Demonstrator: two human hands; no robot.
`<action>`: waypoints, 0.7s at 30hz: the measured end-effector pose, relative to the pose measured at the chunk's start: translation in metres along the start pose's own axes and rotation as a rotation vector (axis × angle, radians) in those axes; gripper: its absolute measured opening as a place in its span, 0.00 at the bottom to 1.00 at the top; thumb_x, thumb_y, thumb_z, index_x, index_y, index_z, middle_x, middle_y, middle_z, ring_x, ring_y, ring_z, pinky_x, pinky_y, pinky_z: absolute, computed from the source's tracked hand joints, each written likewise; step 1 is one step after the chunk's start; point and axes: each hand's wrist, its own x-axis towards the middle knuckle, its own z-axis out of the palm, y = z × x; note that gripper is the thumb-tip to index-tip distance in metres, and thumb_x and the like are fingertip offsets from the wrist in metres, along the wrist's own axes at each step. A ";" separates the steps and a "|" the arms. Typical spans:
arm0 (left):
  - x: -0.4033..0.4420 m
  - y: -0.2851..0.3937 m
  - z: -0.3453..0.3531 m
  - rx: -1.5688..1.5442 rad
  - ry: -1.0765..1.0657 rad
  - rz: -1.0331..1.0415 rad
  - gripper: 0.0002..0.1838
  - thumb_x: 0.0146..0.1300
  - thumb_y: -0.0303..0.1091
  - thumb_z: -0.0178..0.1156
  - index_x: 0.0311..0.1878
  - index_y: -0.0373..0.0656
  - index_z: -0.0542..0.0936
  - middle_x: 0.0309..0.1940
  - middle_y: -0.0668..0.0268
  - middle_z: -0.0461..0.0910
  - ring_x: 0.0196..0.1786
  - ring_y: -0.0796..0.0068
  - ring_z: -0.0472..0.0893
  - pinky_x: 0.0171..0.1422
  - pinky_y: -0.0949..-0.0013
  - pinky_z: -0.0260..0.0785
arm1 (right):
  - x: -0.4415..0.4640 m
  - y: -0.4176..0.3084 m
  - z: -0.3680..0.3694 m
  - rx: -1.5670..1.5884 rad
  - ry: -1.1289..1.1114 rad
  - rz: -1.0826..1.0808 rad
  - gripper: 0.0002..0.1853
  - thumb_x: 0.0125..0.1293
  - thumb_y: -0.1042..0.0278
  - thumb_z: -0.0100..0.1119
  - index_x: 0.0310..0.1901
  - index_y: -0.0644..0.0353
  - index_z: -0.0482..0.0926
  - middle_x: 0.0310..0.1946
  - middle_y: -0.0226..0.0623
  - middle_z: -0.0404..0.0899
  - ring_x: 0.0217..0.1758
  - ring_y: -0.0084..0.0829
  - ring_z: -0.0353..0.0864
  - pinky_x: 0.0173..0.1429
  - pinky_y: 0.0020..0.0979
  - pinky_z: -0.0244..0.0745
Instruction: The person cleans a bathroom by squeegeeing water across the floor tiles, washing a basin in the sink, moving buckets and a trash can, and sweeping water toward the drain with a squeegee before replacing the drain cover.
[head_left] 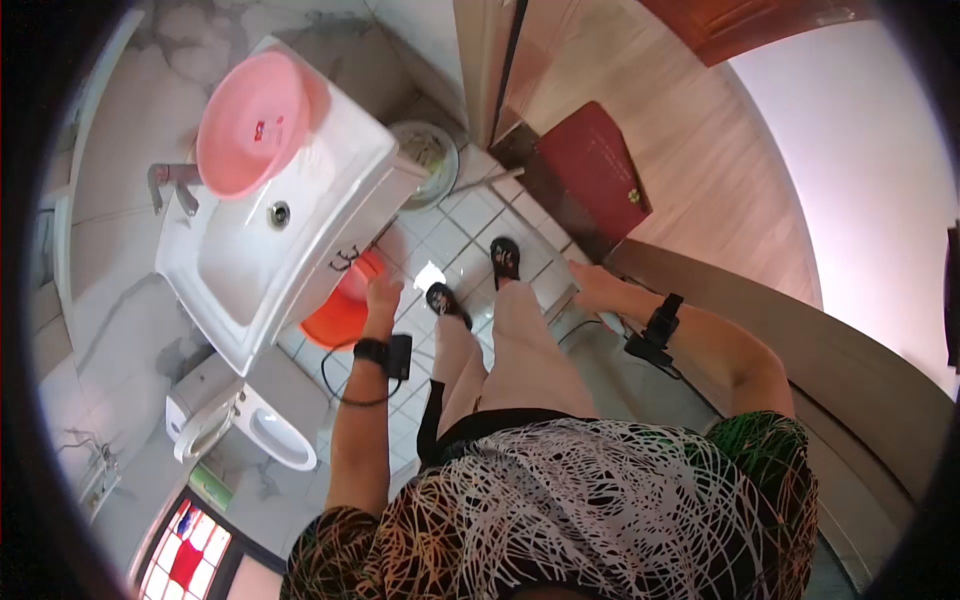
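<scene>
My left hand (381,293) hangs low on the left, in front of an orange-red basin (325,325) beside the sink cabinet. Its fingers look loosely stretched, and I cannot tell whether they touch the basin. A black band with a small device (396,356) is on that wrist. On the right, my right hand (600,290) is held out over the tiled floor with its fingers extended. No held object shows in it. The right wrist has a similar black device (652,335) on it. Both feet, in dark shoes (505,258), stand on the white tiles.
A white sink (235,255) at the left carries a tilted pink basin (250,125) next to the tap (180,185). Behind it stands a round pale tub (430,160). The toilet (275,435) is lower left. A red doormat (595,175) lies past the doorway.
</scene>
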 end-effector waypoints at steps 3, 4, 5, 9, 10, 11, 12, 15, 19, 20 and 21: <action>0.011 0.004 0.008 0.130 -0.034 0.041 0.25 0.47 0.47 0.59 0.48 0.47 0.79 0.54 0.47 0.70 0.56 0.51 0.70 0.62 0.57 0.60 | -0.004 0.000 0.019 0.203 0.086 0.157 0.29 0.48 0.73 0.54 0.53 0.76 0.61 0.28 0.52 0.76 0.18 0.36 0.78 0.23 0.37 0.72; 0.015 0.004 0.012 0.089 -0.051 0.014 0.24 0.47 0.47 0.59 0.48 0.47 0.79 0.54 0.48 0.70 0.56 0.51 0.70 0.63 0.57 0.59 | -0.005 -0.006 0.019 0.279 0.118 0.251 0.27 0.48 0.72 0.55 0.51 0.76 0.63 0.26 0.50 0.76 0.17 0.35 0.78 0.22 0.37 0.71; 0.017 0.009 0.015 0.045 -0.079 -0.022 0.24 0.47 0.47 0.59 0.49 0.48 0.79 0.54 0.48 0.70 0.56 0.51 0.70 0.64 0.57 0.58 | -0.008 -0.007 0.014 0.330 0.079 0.245 0.24 0.48 0.72 0.55 0.48 0.75 0.65 0.24 0.48 0.76 0.17 0.34 0.77 0.21 0.35 0.70; 0.028 0.002 0.042 0.337 -0.043 0.121 0.23 0.48 0.45 0.59 0.48 0.49 0.79 0.55 0.49 0.69 0.59 0.52 0.68 0.69 0.54 0.50 | -0.023 0.002 0.026 0.514 0.033 0.263 0.14 0.50 0.70 0.55 0.37 0.71 0.70 0.17 0.41 0.73 0.15 0.30 0.74 0.18 0.32 0.67; 0.030 0.001 0.048 0.278 -0.082 0.078 0.23 0.47 0.44 0.59 0.48 0.49 0.79 0.55 0.50 0.70 0.62 0.54 0.65 0.71 0.50 0.43 | -0.028 0.006 0.034 0.554 0.036 0.284 0.12 0.50 0.70 0.55 0.35 0.69 0.71 0.16 0.39 0.72 0.15 0.29 0.73 0.18 0.31 0.66; 0.033 -0.001 0.052 0.177 -0.120 0.050 0.23 0.47 0.44 0.58 0.48 0.49 0.79 0.55 0.50 0.71 0.63 0.55 0.64 0.71 0.48 0.40 | -0.032 0.011 0.045 0.576 0.056 0.308 0.12 0.51 0.70 0.55 0.35 0.69 0.71 0.15 0.37 0.71 0.14 0.29 0.73 0.18 0.31 0.66; 0.036 -0.003 0.052 0.068 -0.177 -0.011 0.23 0.47 0.44 0.58 0.49 0.49 0.79 0.54 0.51 0.71 0.63 0.55 0.63 0.71 0.47 0.37 | -0.037 0.008 0.037 0.589 0.042 0.351 0.12 0.52 0.70 0.55 0.36 0.68 0.71 0.15 0.36 0.71 0.14 0.28 0.72 0.17 0.31 0.66; 0.034 0.014 0.055 0.260 -0.161 0.035 0.22 0.49 0.42 0.57 0.49 0.47 0.79 0.52 0.53 0.73 0.65 0.57 0.61 0.72 0.45 0.34 | -0.055 0.008 0.049 0.592 0.039 0.408 0.13 0.53 0.67 0.56 0.37 0.67 0.70 0.19 0.36 0.72 0.18 0.28 0.73 0.22 0.32 0.68; 0.070 -0.067 0.100 0.503 -0.220 0.098 0.23 0.52 0.41 0.55 0.51 0.42 0.77 0.66 0.53 0.55 0.70 0.46 0.48 0.67 0.35 0.42 | -0.079 -0.003 0.073 0.832 -0.016 0.472 0.13 0.58 0.66 0.54 0.40 0.67 0.70 0.20 0.31 0.71 0.20 0.24 0.73 0.23 0.30 0.69; 0.070 -0.061 0.102 0.517 -0.188 0.028 0.23 0.52 0.40 0.53 0.52 0.42 0.75 0.67 0.53 0.53 0.70 0.46 0.46 0.67 0.35 0.44 | -0.084 0.001 0.079 0.845 0.005 0.460 0.13 0.59 0.66 0.53 0.40 0.67 0.70 0.20 0.30 0.70 0.18 0.23 0.72 0.22 0.29 0.69; 0.068 -0.056 0.103 0.530 -0.158 -0.041 0.24 0.53 0.39 0.52 0.54 0.41 0.74 0.68 0.53 0.51 0.71 0.45 0.44 0.66 0.35 0.45 | -0.084 0.006 0.087 0.925 0.013 0.455 0.13 0.60 0.65 0.52 0.41 0.67 0.70 0.20 0.30 0.70 0.18 0.22 0.71 0.21 0.28 0.69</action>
